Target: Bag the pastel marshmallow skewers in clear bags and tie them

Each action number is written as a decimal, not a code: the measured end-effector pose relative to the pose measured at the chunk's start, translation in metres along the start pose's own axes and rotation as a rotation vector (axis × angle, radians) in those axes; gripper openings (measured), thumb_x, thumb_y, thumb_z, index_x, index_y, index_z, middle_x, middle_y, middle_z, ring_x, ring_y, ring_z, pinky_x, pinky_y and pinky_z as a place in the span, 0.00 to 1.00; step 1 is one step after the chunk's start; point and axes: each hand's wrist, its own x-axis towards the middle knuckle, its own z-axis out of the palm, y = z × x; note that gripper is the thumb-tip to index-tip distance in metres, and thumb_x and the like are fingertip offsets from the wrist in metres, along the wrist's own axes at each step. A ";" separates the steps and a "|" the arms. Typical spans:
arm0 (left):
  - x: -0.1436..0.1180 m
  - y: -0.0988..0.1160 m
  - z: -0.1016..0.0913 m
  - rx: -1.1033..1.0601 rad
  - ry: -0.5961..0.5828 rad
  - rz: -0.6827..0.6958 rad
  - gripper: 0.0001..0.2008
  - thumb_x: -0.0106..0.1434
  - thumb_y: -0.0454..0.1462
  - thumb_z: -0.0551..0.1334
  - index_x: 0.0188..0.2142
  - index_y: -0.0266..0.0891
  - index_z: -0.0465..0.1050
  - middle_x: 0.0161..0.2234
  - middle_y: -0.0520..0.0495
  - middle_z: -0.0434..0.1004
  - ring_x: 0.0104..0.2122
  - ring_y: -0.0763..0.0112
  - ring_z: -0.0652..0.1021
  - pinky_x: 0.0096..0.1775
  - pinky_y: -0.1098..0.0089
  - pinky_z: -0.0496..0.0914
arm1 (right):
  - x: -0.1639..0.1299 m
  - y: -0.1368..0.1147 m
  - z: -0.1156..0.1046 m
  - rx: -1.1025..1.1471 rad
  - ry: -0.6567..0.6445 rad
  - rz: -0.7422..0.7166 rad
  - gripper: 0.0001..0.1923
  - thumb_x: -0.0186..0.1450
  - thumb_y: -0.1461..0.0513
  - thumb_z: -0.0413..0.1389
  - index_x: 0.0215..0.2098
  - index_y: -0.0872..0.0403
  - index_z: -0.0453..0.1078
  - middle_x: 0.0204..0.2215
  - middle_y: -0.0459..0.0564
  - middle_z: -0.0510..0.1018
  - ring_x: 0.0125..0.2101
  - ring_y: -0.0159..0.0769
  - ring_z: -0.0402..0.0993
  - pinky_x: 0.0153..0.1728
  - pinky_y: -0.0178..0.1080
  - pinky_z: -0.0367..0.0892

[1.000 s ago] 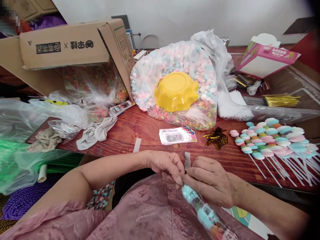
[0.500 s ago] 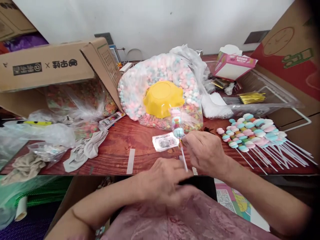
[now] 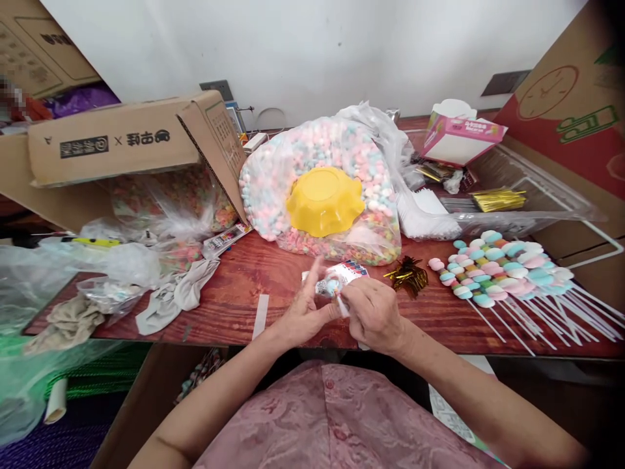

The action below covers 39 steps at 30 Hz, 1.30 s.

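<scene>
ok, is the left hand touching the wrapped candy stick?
Touching. The head view shows the left hand with its fingers against the wrapped candy stick, which the right hand also grips; no gap shows between them.

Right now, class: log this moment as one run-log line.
left hand: steadies wrapped candy skewer | right hand: grips its stick end | beside: gold twist ties, finished skewers on table

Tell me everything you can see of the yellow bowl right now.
The yellow bowl looks like glossy plastic, with a wavy, scalloped rim and a flat round base. It lies upside down, base up, slightly tilted, inside or under the clear plastic bag of pastel candy at the back of the wooden table. Only that bag touches it; both hands are well clear of it.
</scene>
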 end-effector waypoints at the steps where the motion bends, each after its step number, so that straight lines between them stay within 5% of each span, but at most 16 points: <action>1: 0.001 -0.002 -0.001 -0.008 -0.067 -0.018 0.28 0.59 0.45 0.67 0.58 0.43 0.68 0.53 0.41 0.73 0.50 0.60 0.73 0.53 0.58 0.67 | 0.001 -0.003 -0.001 0.055 0.028 0.022 0.08 0.62 0.70 0.46 0.33 0.53 0.65 0.25 0.49 0.72 0.27 0.36 0.67 0.29 0.38 0.61; 4: 0.009 -0.003 -0.008 0.156 -0.065 0.089 0.16 0.63 0.46 0.61 0.43 0.39 0.79 0.38 0.42 0.80 0.40 0.63 0.77 0.48 0.61 0.70 | 0.001 -0.015 -0.001 0.274 0.031 0.188 0.08 0.64 0.69 0.47 0.32 0.52 0.64 0.23 0.45 0.70 0.24 0.32 0.66 0.27 0.35 0.60; 9: 0.007 -0.004 -0.022 0.412 0.174 -0.005 0.28 0.63 0.50 0.60 0.59 0.40 0.66 0.37 0.46 0.78 0.30 0.70 0.76 0.34 0.70 0.68 | -0.005 -0.018 0.004 0.250 0.092 0.197 0.09 0.64 0.70 0.46 0.31 0.52 0.63 0.22 0.45 0.69 0.23 0.32 0.65 0.25 0.36 0.60; 12: -0.006 -0.010 -0.025 0.403 0.071 -0.185 0.31 0.64 0.56 0.56 0.59 0.40 0.66 0.29 0.47 0.77 0.27 0.67 0.76 0.29 0.71 0.65 | -0.001 -0.007 0.004 0.072 0.220 0.099 0.09 0.63 0.70 0.47 0.37 0.52 0.65 0.26 0.49 0.73 0.26 0.35 0.68 0.29 0.38 0.64; 15: -0.012 -0.006 -0.024 -0.038 -0.159 -0.428 0.39 0.63 0.64 0.44 0.58 0.39 0.65 0.21 0.49 0.73 0.17 0.68 0.72 0.21 0.71 0.62 | 0.005 -0.008 0.007 0.031 0.201 -0.079 0.09 0.62 0.69 0.48 0.39 0.52 0.65 0.27 0.50 0.74 0.26 0.36 0.68 0.29 0.40 0.63; 17: -0.010 0.007 -0.026 -0.329 -0.113 -0.386 0.40 0.62 0.65 0.43 0.55 0.38 0.67 0.22 0.48 0.75 0.19 0.68 0.74 0.23 0.70 0.65 | 0.006 -0.017 0.015 0.074 0.116 -0.164 0.08 0.62 0.69 0.47 0.36 0.52 0.65 0.24 0.49 0.73 0.24 0.35 0.66 0.27 0.40 0.60; 19: -0.008 0.022 -0.032 -0.454 0.060 -0.218 0.36 0.62 0.64 0.48 0.49 0.38 0.72 0.22 0.47 0.75 0.23 0.67 0.76 0.29 0.68 0.69 | 0.003 -0.025 0.025 0.144 0.046 -0.139 0.08 0.62 0.70 0.47 0.33 0.52 0.65 0.22 0.48 0.72 0.23 0.35 0.64 0.26 0.39 0.58; 23: -0.013 0.034 -0.045 -0.412 0.139 -0.089 0.27 0.61 0.58 0.57 0.38 0.37 0.78 0.19 0.47 0.74 0.27 0.64 0.77 0.40 0.60 0.71 | -0.003 -0.028 0.041 0.295 0.017 0.085 0.09 0.63 0.71 0.46 0.33 0.54 0.64 0.23 0.47 0.70 0.24 0.34 0.65 0.26 0.37 0.59; 26: -0.025 0.015 -0.042 -0.319 0.275 -0.027 0.19 0.55 0.45 0.69 0.44 0.40 0.78 0.33 0.47 0.80 0.38 0.68 0.78 0.47 0.65 0.68 | -0.003 -0.025 0.042 0.244 0.038 0.040 0.08 0.62 0.71 0.48 0.33 0.55 0.65 0.24 0.49 0.72 0.26 0.36 0.66 0.29 0.38 0.61; 29: -0.039 -0.005 -0.031 -0.267 0.016 -0.118 0.21 0.55 0.41 0.69 0.47 0.38 0.75 0.36 0.46 0.78 0.37 0.68 0.77 0.42 0.68 0.70 | -0.003 -0.025 0.043 0.231 0.083 -0.010 0.08 0.61 0.71 0.49 0.33 0.55 0.67 0.25 0.50 0.73 0.28 0.37 0.68 0.31 0.40 0.62; 32: -0.052 -0.007 -0.031 0.110 -0.060 -0.023 0.15 0.62 0.37 0.61 0.47 0.34 0.73 0.37 0.43 0.77 0.36 0.67 0.76 0.41 0.66 0.70 | -0.004 -0.032 0.051 0.449 0.029 0.249 0.05 0.62 0.68 0.51 0.32 0.54 0.68 0.24 0.47 0.73 0.25 0.34 0.67 0.28 0.37 0.62; 35: -0.073 0.013 -0.053 0.758 0.003 0.019 0.14 0.62 0.30 0.54 0.44 0.36 0.74 0.41 0.40 0.76 0.42 0.62 0.74 0.46 0.63 0.67 | -0.006 -0.058 0.063 0.907 -0.285 0.644 0.07 0.65 0.64 0.51 0.29 0.53 0.68 0.18 0.42 0.70 0.18 0.30 0.64 0.20 0.34 0.58; 37: -0.101 0.030 -0.075 0.972 -0.139 -0.166 0.14 0.61 0.28 0.53 0.39 0.40 0.75 0.36 0.44 0.77 0.38 0.64 0.75 0.43 0.66 0.68 | -0.008 -0.082 0.067 1.162 -0.538 0.707 0.10 0.65 0.64 0.49 0.27 0.52 0.68 0.16 0.42 0.69 0.17 0.30 0.64 0.18 0.34 0.59; 39: -0.135 0.042 -0.099 1.093 -0.283 -0.449 0.12 0.59 0.29 0.55 0.35 0.42 0.76 0.33 0.46 0.78 0.36 0.65 0.76 0.41 0.68 0.68 | -0.009 -0.101 0.067 1.138 -0.620 0.579 0.08 0.66 0.65 0.51 0.39 0.50 0.72 0.23 0.45 0.76 0.23 0.34 0.72 0.25 0.36 0.67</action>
